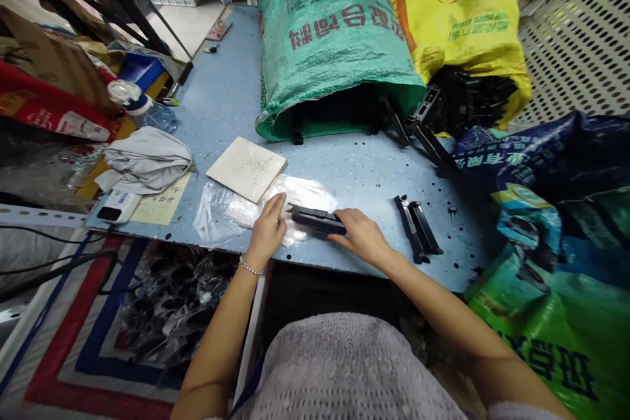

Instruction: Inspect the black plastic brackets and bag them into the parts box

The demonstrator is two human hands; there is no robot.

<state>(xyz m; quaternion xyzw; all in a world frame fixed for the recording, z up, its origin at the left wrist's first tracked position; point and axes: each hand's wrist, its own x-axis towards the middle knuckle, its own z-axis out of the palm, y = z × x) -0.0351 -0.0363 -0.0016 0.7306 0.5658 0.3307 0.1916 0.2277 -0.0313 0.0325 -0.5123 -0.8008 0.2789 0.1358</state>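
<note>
My right hand is closed around the right end of a long black plastic part, held low over the table. At the part's left end is my left hand, fingers drawn together; what sits between them is too small to make out. Under and behind the part lie clear plastic bags. A square cream tile with tiny bits on it rests just beyond my left hand. To the right, two similar slim black parts lie side by side.
A green woven sack opens toward me, black parts spilling from its mouth. Beside it stands a yellow sack of black parts. More bags crowd the right. A grey cloth and water bottle are left; wrapped parts sit below.
</note>
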